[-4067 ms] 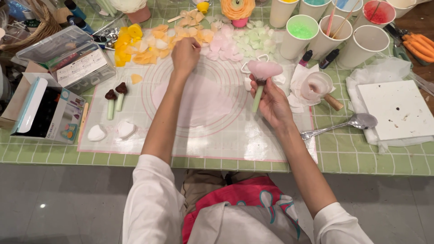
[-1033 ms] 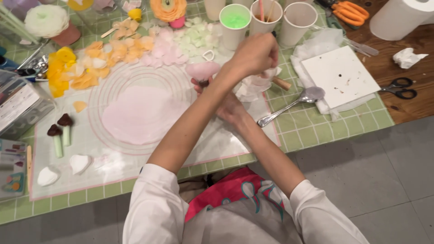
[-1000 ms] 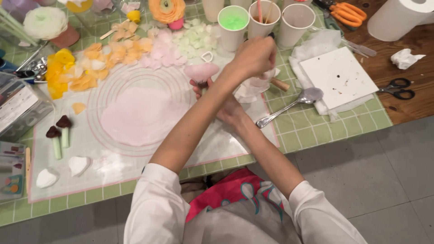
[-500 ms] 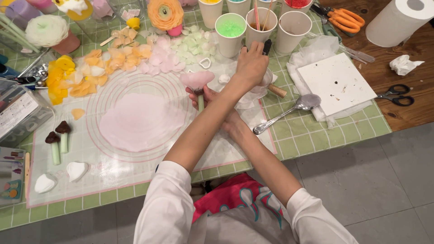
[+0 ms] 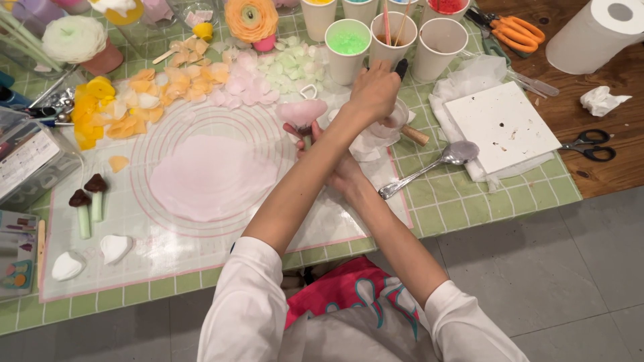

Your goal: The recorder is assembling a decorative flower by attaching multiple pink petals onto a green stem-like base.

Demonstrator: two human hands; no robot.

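My arms are crossed over a white silicone mat [image 5: 201,258] printed with pink rings. My left hand [image 5: 373,90] reaches across to the right and is closed on a dark-tipped brush [image 5: 401,68], just in front of the paper cups [image 5: 347,41]. My right hand [image 5: 341,167] lies mostly hidden under the left forearm. It grips the green stem of a pink petal flower [image 5: 302,112], which stands upright. A small clear bowl [image 5: 397,119] with a wooden-handled tool [image 5: 416,136] sits under the left hand. A flat, thin pink disc [image 5: 211,177] lies on the mat.
Loose yellow, orange, pink and pale green petals [image 5: 194,84] ring the mat's far side. A spoon [image 5: 429,167], a white square tile [image 5: 500,124], orange scissors [image 5: 513,28], black scissors [image 5: 590,144] and a paper roll [image 5: 594,33] lie right. Two brown-tipped stems [image 5: 90,201] stand left.
My left hand has crossed from the petals over to the right and moved up to the cups with the brush. The right hand has kept the pink flower in place.
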